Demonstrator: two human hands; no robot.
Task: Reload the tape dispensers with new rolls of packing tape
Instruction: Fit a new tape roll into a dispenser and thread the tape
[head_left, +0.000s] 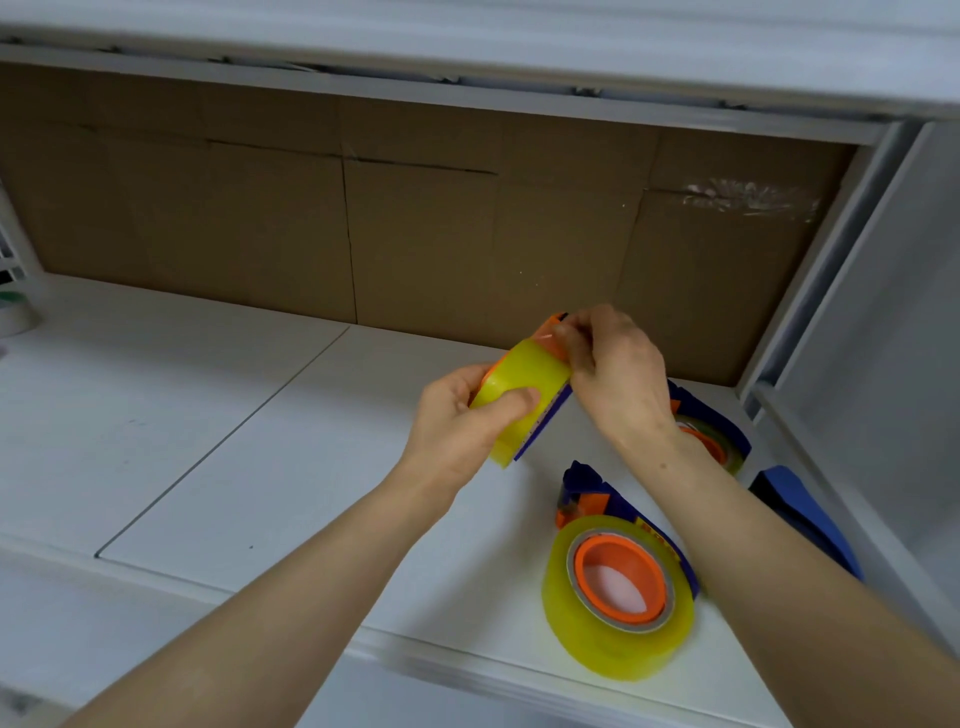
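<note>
1. Two hands on one dispenser (524, 400), lifted above the white shelf (234, 441), right of centre, just near of the cardboard back wall (363, 218).
2. Left hand (462, 421) closed around the yellow tape roll (519, 379) from the near-left, thumb pressed across the roll's face.
3. Right hand (618, 374) comes in from the right, fingertips pinched at the dispenser's far top end by the orange part (555, 325); likely picking at the tape end, but the tape itself is too small to tell.
4. Dispenser's long axis runs near-left to far-right, tilted up at the far end; the right hand is nearer that working end.
5. Second loaded dispenser (618, 577) lies flat, near-right. Third dispenser (717, 436) partly hidden behind the right wrist.
6. Judgement: threading step on this unit, next pull goes far-right.
</note>
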